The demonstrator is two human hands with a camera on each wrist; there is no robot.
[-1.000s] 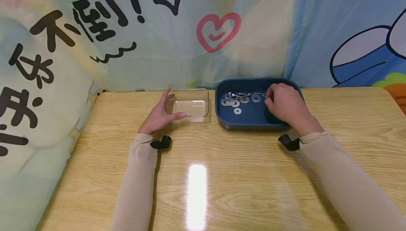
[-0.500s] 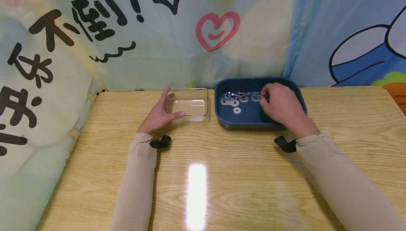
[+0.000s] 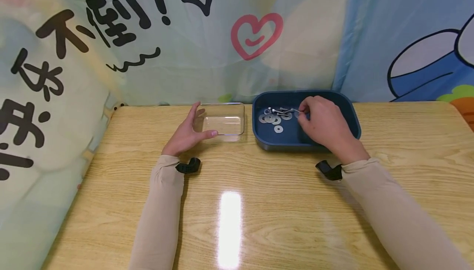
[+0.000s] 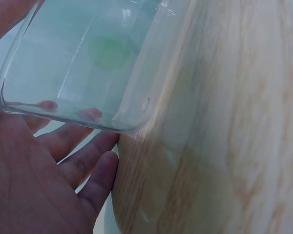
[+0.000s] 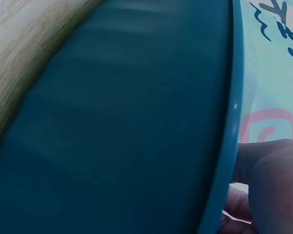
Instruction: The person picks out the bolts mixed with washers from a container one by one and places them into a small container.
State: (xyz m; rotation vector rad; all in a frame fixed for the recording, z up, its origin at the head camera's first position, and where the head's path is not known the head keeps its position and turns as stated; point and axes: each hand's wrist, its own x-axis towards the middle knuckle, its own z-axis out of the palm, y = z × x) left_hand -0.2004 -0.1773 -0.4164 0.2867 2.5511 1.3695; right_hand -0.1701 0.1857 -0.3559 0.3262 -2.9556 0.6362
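A clear rectangular box point(image 3: 224, 124) stands at the back of the table. My left hand point(image 3: 187, 136) spans its left end, thumb along the front and fingers straight against the far side. The left wrist view shows those fingers point(image 4: 90, 161) at the end of the box's see-through wall. To the right is a dark blue tray point(image 3: 281, 144) holding metal washers point(image 3: 278, 129) and a cluster of screws point(image 3: 277, 111). Over the tray, my right hand point(image 3: 326, 124) pinches a screw point(image 3: 295, 110) between thumb and index finger. Its fingertips are mostly hidden in the right wrist view.
The wooden table point(image 3: 259, 179) extends in front of both containers. A printed cloth point(image 3: 296, 35) hangs directly behind them. The tray's rim point(image 5: 236, 105) stands between the right wrist camera and the fingers.
My right hand has shifted left inside the tray, towards the screw cluster, covering a washer seen earlier. My left hand and the clear box have stayed in place.
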